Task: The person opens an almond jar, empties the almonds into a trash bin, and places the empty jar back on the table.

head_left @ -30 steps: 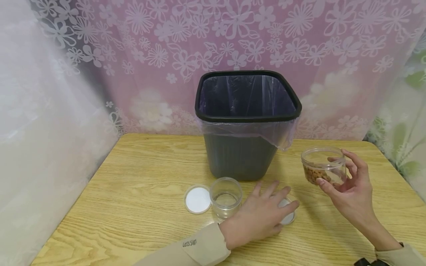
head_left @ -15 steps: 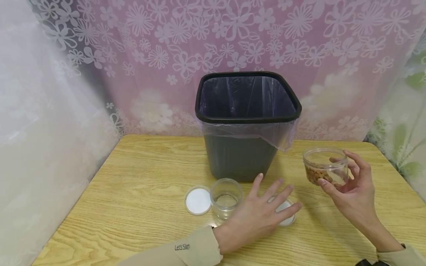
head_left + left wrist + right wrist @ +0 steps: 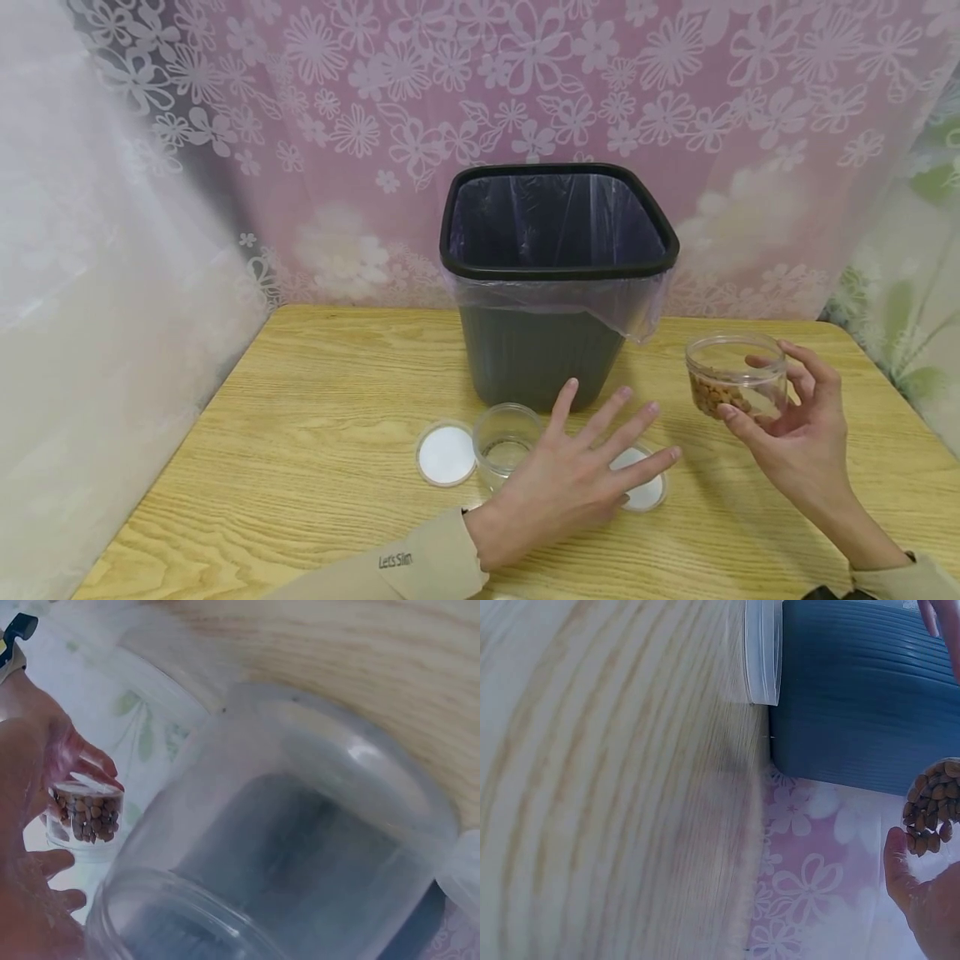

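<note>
My right hand [image 3: 806, 429] grips a clear round plastic jar [image 3: 768, 398], lidless and partly filled with small brown kibble-like pieces [image 3: 716, 396]. It is raised off the table at the right. In the right wrist view, the thumb [image 3: 900, 870] presses against the jar's side, near the brown pieces [image 3: 930, 799]. Fingers spread and straight, my left hand [image 3: 562, 483] hovers over a white-faced lid [image 3: 645, 492], partly covering it. A second, lidless jar [image 3: 506, 429], seemingly empty, stands just left of that hand; up close it fills much of the left wrist view [image 3: 300, 787].
Behind the jars stands a dark rectangular bin [image 3: 532, 350] with a black rim and a purple liner bag. Another white-faced lid [image 3: 446, 454] lies on the wood-grain table [image 3: 300, 467], left of the empty-looking jar. A pink floral curtain [image 3: 360, 208] hangs behind.
My left hand has shifted up and left with its fingers spreading wider, uncovering more of the right lid. The right hand and its jar have drifted slightly right.
</note>
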Demonstrator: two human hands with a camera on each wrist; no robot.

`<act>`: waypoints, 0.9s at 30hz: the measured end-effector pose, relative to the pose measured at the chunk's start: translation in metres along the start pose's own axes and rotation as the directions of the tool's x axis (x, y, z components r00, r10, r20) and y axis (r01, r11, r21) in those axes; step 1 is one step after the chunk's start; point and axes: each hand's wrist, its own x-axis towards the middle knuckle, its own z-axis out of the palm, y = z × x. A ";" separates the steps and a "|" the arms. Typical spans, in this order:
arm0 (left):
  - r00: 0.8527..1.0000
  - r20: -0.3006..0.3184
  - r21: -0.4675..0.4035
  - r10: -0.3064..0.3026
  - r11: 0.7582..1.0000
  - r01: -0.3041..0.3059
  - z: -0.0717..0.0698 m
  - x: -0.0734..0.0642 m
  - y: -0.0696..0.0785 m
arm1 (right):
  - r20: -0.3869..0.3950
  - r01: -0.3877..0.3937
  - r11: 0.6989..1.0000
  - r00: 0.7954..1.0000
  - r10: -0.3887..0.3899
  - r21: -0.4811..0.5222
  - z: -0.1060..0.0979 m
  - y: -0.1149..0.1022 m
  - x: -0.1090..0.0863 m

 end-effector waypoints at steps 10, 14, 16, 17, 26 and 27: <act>0.983 -0.170 -0.029 -0.063 0.998 0.059 0.001 -0.005 -0.014 | -0.017 -0.003 1.000 1.000 0.003 0.002 0.000 0.000 0.000; 0.974 -0.209 -0.031 -0.090 0.996 0.085 0.000 -0.007 -0.024 | -0.029 -0.005 1.000 1.000 0.005 0.018 0.000 -0.001 0.001; 0.968 -0.223 -0.044 -0.111 0.994 0.104 -0.001 -0.008 -0.029 | -0.029 -0.002 1.000 1.000 0.003 0.030 0.001 -0.001 0.001; 0.966 -0.229 -0.058 -0.123 0.992 0.113 -0.001 -0.009 -0.031 | -0.028 0.001 0.999 1.000 0.000 0.037 0.001 -0.001 0.002; 0.918 -0.334 -0.115 -0.213 0.976 0.185 -0.001 -0.015 -0.055 | -0.035 0.074 0.995 0.997 -0.072 0.063 0.001 -0.002 0.011; 0.911 -0.349 -0.115 -0.221 0.975 0.192 -0.001 -0.015 -0.058 | -0.038 0.083 0.994 0.996 -0.081 0.066 0.001 -0.002 0.012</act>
